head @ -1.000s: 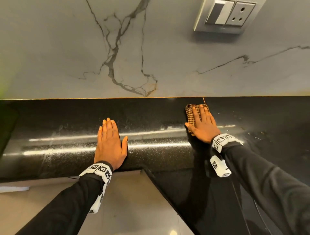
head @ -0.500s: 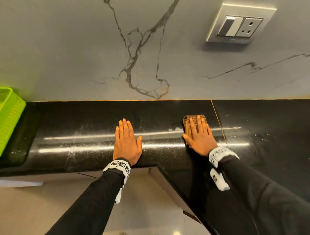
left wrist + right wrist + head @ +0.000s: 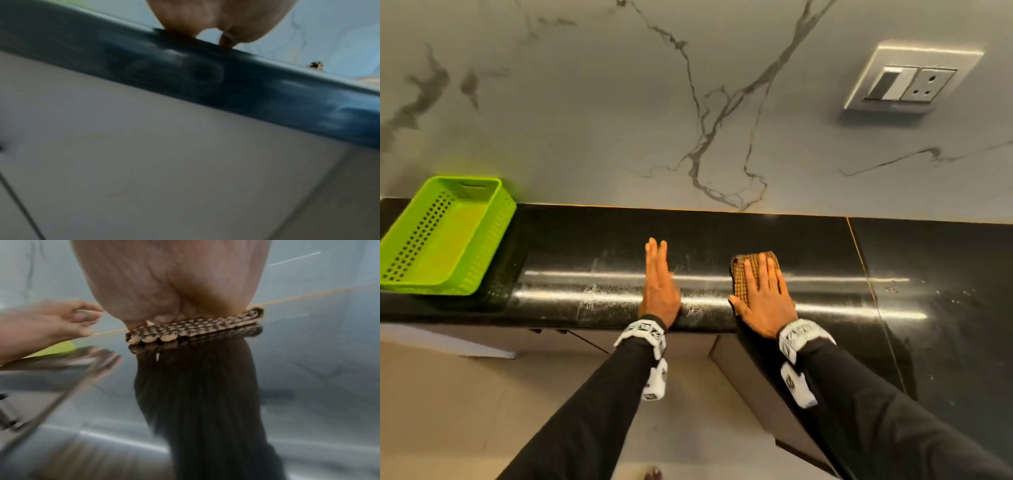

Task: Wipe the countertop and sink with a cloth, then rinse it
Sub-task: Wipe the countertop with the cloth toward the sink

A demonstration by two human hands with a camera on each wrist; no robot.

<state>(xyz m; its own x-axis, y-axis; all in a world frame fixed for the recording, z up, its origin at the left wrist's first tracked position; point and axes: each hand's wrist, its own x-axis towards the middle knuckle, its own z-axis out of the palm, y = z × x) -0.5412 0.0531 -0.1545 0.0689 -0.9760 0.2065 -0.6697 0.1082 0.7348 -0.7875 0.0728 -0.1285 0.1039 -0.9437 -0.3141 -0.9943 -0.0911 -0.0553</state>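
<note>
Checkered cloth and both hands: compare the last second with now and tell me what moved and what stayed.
The right hand has slid the checkered cloth leftward along the black countertop, across the seam, closing on the left hand. The left hand has tipped from flat onto its edge. Nothing was grasped or released. The right hand's fingers stay straight, pressing the folded cloth. The green basket only came into view as the camera turned.

green perforated plastic basket (image 3: pixel 445 236): far left, against the wall | grey marble-veined wall (image 3: pixel 619 120): dark veins | switch and socket plate (image 3: pixel 909 80): upper right on wall | pale floor (image 3: pixel 448 411): below
</note>
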